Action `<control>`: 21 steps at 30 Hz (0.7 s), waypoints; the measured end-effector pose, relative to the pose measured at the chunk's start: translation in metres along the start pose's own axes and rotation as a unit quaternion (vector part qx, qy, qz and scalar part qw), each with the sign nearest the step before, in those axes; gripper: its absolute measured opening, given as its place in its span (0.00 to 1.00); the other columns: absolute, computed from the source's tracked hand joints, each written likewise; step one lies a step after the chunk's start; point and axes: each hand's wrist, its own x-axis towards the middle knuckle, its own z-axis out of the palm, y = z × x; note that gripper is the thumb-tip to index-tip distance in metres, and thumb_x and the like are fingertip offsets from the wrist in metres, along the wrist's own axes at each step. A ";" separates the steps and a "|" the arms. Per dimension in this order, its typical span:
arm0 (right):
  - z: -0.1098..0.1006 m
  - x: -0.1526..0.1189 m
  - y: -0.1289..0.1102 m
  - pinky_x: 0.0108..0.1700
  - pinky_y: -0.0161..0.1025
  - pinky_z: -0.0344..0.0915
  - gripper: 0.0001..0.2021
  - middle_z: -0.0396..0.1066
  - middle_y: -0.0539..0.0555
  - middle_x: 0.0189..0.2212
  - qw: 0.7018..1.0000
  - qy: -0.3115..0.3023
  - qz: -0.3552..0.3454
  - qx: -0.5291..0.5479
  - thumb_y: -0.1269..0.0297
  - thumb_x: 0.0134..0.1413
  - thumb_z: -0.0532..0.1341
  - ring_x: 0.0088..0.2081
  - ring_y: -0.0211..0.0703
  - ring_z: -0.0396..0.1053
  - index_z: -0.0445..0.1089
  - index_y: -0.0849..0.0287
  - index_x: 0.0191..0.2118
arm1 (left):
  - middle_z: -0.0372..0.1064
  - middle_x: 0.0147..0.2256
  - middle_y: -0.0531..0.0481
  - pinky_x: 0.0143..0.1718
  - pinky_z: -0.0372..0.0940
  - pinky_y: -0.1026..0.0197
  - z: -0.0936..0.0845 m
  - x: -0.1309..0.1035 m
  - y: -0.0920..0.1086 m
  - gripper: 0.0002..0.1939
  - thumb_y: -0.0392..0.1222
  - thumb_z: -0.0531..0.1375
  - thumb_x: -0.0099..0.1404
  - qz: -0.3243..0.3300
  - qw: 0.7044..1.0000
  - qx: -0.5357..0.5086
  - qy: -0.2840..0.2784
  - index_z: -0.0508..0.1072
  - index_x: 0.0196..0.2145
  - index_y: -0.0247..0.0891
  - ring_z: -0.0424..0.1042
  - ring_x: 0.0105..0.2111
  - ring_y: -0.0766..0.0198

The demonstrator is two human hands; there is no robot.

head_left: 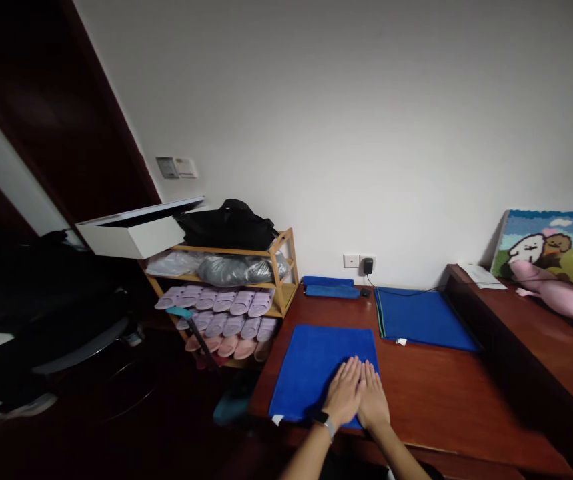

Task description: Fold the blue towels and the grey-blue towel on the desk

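Observation:
A blue cloth [311, 363] lies flat near the left end of the reddish-brown table [446, 393], a white tag at its front left corner. My left hand [343, 390], with a watch on the wrist, rests palm down on the cloth's right part, fingers stretched out. Right beside it, my right hand [372, 399] lies flat at the cloth's right edge, fingers pointing forward. Neither hand holds anything. Farther back on the right lies another blue cloth [423, 317] with a green edge and a white tag. Folded blue cloths [331, 288] are by the wall.
Left of the table stands a wooden rack [286, 273] with slippers [223, 300], a black bag [231, 227] and a white box [136, 237]. A black plug [367, 266] with a cable is at the wall. Plush toys [561, 293] lie on the raised right surface.

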 end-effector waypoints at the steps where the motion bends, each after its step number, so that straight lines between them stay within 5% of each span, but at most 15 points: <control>1: -0.001 -0.001 0.001 0.75 0.50 0.34 0.33 0.39 0.58 0.75 1.000 -0.004 -0.009 -0.005 0.60 0.67 0.44 0.75 0.50 0.33 0.46 0.67 0.74 | 0.47 0.73 0.50 0.73 0.48 0.51 0.007 0.000 0.012 0.31 0.52 0.36 0.79 -0.004 1.000 -0.014 -0.010 0.44 0.74 0.42 0.46 0.73 0.61; 3: -0.001 -0.002 0.001 0.74 0.50 0.34 0.33 0.39 0.58 0.75 1.000 -0.006 -0.011 -0.008 0.60 0.66 0.44 0.75 0.50 0.33 0.46 0.67 0.73 | 0.48 0.73 0.47 0.72 0.49 0.49 0.013 -0.006 0.017 0.32 0.53 0.35 0.78 -0.036 0.999 -0.023 -0.026 0.45 0.74 0.40 0.47 0.72 0.59; 5: 0.000 -0.002 0.001 0.74 0.50 0.35 0.33 0.39 0.61 0.74 1.000 0.002 0.006 -0.006 0.59 0.68 0.41 0.75 0.50 0.34 0.46 0.71 0.73 | 0.48 0.72 0.44 0.72 0.49 0.47 0.007 -0.019 -0.001 0.34 0.56 0.36 0.78 -0.054 0.998 -0.010 -0.042 0.46 0.74 0.38 0.47 0.72 0.57; 13: -0.003 0.000 -0.006 0.74 0.48 0.35 0.33 0.37 0.63 0.74 0.999 0.010 0.035 0.009 0.58 0.70 0.39 0.75 0.51 0.36 0.43 0.76 0.73 | 0.47 0.72 0.41 0.71 0.49 0.44 -0.046 -0.100 -0.133 0.36 0.60 0.39 0.77 -0.205 0.974 0.099 -0.007 0.49 0.73 0.35 0.47 0.72 0.53; 21: -0.012 0.003 0.007 0.74 0.48 0.39 0.33 0.42 0.58 0.74 0.999 0.023 0.012 0.046 0.56 0.70 0.39 0.74 0.48 0.39 0.47 0.68 0.73 | 0.47 0.72 0.44 0.71 0.50 0.46 -0.039 -0.106 -0.152 0.34 0.57 0.40 0.77 -0.212 0.971 0.108 -0.001 0.51 0.73 0.36 0.47 0.72 0.54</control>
